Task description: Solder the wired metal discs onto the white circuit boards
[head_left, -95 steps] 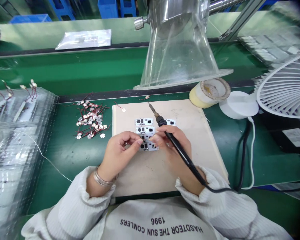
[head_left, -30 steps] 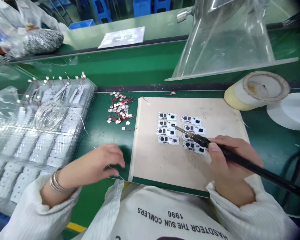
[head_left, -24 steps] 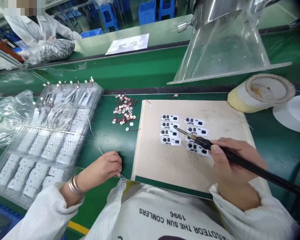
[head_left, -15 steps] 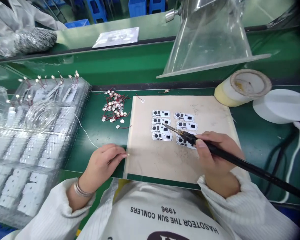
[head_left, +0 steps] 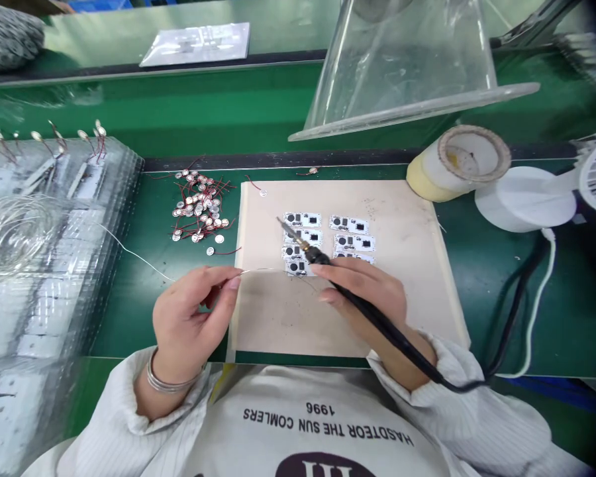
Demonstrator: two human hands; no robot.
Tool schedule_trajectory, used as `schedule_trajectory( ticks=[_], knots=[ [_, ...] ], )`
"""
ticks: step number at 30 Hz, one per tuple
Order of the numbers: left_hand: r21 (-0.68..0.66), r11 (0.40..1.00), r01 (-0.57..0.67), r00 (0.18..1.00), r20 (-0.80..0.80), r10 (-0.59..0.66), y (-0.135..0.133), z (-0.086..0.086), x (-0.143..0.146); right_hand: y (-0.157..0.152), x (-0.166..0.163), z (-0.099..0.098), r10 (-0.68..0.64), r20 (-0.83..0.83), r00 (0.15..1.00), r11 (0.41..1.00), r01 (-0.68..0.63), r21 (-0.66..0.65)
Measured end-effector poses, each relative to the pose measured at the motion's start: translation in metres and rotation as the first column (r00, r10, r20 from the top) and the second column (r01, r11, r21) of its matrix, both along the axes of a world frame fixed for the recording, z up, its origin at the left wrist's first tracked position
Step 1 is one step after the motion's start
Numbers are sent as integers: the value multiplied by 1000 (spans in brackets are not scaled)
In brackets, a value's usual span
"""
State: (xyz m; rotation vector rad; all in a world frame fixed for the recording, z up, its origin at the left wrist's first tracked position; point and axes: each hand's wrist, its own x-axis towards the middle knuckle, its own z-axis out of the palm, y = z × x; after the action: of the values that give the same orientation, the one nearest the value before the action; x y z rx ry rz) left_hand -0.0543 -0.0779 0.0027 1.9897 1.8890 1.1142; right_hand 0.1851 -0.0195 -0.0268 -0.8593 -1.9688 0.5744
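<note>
Between thumb and forefinger, my left hand pinches a thin solder wire, whose free end reaches toward the lowest board of the left column. The wire trails back to a clear-looking coil on the trays at the left. My right hand is closed around a black soldering iron, its tip pointing up and left over the left column. Small white circuit boards lie in two columns on a beige board; my right hand hides the lower end of the right column.
Left of the beige board lies a heap of small discs with red wires. Stacked clear trays hold white parts. At the back right are a tape roll, a white fan and a transparent hood.
My left hand has moved up and right, bringing the solder wire over the beige board. The soldering iron has shifted left, its tip now higher. The whole view has shifted too.
</note>
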Motion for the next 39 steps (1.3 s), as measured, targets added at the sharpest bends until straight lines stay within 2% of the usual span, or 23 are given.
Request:
schedule_trajectory(
  ticks=[5, 7, 10, 12, 14, 20, 22, 25, 27, 31, 34, 36, 39],
  knots=[
    [38, 999, 15, 999, 28, -16, -2, 2, 3, -3, -13, -1, -42, -1, 999, 999, 42, 8],
    [-5, 998, 57, 998, -15, -57, -1, 4, -3, -4, -13, -2, -92, -26, 995, 996, 92, -11],
    [-145, 969, 200, 963, -153, -221, 1, 4, -14, -4, -11, -2, -162, -59, 985, 987, 161, -21],
    [-228, 938, 261, 912, -259, -317, 1, 1, -14, -3, -10, -2, -120, -56, 991, 993, 120, -11],
    [-248, 929, 276, 889, -300, -345, 0, -3, -8, -2, -10, -4, -25, -35, 999, 1000, 25, -7],
    [-75, 950, 304, 943, -123, -311, -5, -13, 14, -1, -3, -6, 154, -37, 987, 988, -154, 7],
    [-82, 959, 272, 950, -136, -281, -7, -13, 10, 1, 2, -4, 106, -16, 994, 994, -106, -10],
    [-62, 981, 182, 965, -180, -190, -12, -15, -1, 6, 7, -1, -111, -20, 994, 994, 112, 12],
    [-32, 992, 125, 971, -203, -129, -17, -18, -7, 8, 10, -1, -187, -68, 980, 982, 186, -14],
    [20, 997, 74, 972, -226, -67, -26, -22, -11, 6, 14, -1, -176, -202, 963, 982, 157, -107],
    [41, 998, 55, 974, -221, -45, -32, -22, -10, 1, 16, 10, -243, -145, 959, 956, 211, -206],
    [49, 998, 36, 977, -211, -25, -34, -22, -10, 1, 16, 20, -222, -98, 970, 941, 186, -283],
    [64, 998, 12, 980, -197, 1, -36, -21, -9, 6, 16, 26, -186, -48, 981, 955, 169, -245]
  ],
)
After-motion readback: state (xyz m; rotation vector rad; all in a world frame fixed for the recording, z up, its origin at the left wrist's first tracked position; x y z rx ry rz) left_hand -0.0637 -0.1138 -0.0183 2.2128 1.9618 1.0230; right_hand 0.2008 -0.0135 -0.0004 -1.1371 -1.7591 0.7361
